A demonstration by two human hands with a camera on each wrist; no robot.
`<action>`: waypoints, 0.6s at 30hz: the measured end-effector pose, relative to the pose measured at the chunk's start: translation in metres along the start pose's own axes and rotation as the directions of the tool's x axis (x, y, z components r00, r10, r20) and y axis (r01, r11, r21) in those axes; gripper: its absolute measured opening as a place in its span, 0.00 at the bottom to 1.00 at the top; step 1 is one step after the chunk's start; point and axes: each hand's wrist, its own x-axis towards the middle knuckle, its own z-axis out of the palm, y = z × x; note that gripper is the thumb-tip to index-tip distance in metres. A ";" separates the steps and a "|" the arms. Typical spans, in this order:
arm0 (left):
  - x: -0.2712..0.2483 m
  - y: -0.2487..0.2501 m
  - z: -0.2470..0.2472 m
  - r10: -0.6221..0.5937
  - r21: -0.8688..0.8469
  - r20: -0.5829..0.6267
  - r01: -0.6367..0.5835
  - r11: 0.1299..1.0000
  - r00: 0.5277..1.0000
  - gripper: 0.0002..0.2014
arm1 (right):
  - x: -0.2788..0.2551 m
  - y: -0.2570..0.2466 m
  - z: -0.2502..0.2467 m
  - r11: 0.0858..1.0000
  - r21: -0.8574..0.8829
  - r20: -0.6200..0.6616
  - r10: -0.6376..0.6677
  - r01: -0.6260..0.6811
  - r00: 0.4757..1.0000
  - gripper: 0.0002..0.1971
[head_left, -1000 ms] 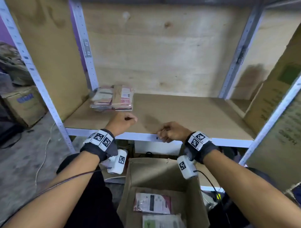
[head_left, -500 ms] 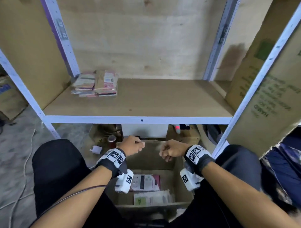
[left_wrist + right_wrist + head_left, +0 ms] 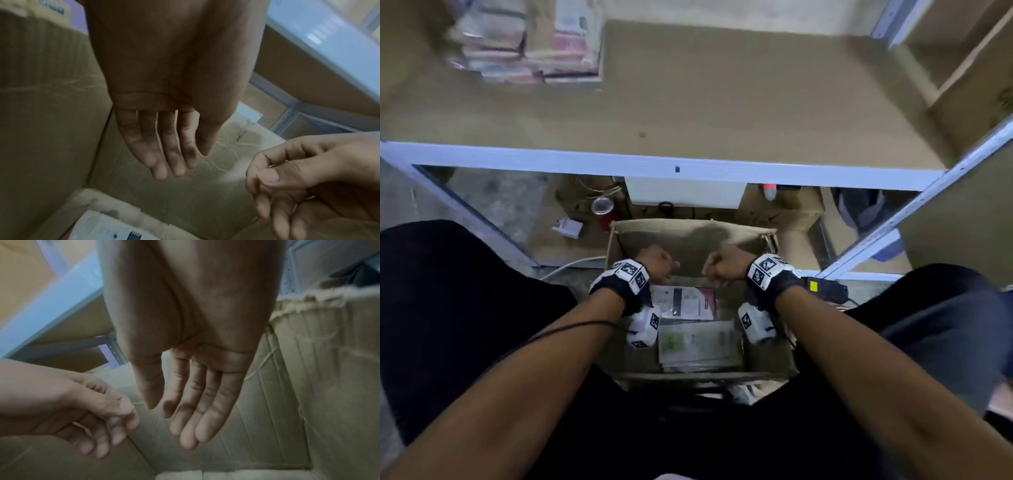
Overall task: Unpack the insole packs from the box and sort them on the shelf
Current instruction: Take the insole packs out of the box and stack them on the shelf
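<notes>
Two hands: left hand (image 3: 658, 262) and right hand (image 3: 719, 269) hung inside the box (image 3: 688, 236) — neither held anything.
Fingers: loosely extended and relaxed in both wrist views, close together, touching no pack.
Done: one stack of packs (image 3: 527, 41) lay at the back left of the shelf (image 3: 722, 102).
Left: at least two packs in the box — a pink-and-white one (image 3: 688, 303) and a green-labelled one (image 3: 698, 342) just nearer the person.
Judgement: early to midway; next pick not yet made.

Grey concrete floor (image 3: 493, 202) under dim light, with a red can (image 3: 604, 210) standing on cardboard (image 3: 787, 212).
</notes>
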 end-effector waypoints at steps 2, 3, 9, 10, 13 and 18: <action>0.011 -0.008 0.007 -0.040 -0.022 0.045 0.041 0.999 0.998 0.14 | 0.017 0.007 0.008 1.000 -0.019 0.037 0.018 -0.018 0.999 0.06; 0.017 -0.013 0.010 -0.066 -0.015 0.061 0.068 0.998 0.996 0.13 | 0.024 0.010 0.013 0.999 -0.033 0.052 0.029 -0.027 0.998 0.06; 0.040 -0.035 0.034 -0.160 0.041 0.076 0.157 0.987 0.984 0.14 | 0.055 0.029 0.043 0.982 -0.158 0.072 0.114 -0.102 0.991 0.09; 0.041 -0.038 0.037 -0.165 0.033 0.091 0.163 0.986 0.982 0.14 | 0.058 0.033 0.047 0.969 -0.231 0.073 0.112 -0.092 0.991 0.11; 0.045 -0.043 0.039 -0.197 0.013 0.148 0.197 0.980 0.969 0.13 | 0.062 0.044 0.059 0.906 -0.418 0.057 0.102 -0.069 0.993 0.15; 0.044 -0.050 0.035 -0.233 -0.059 0.227 0.252 0.966 0.946 0.09 | 0.070 0.074 0.083 0.880 -0.473 0.123 0.125 -0.053 0.984 0.24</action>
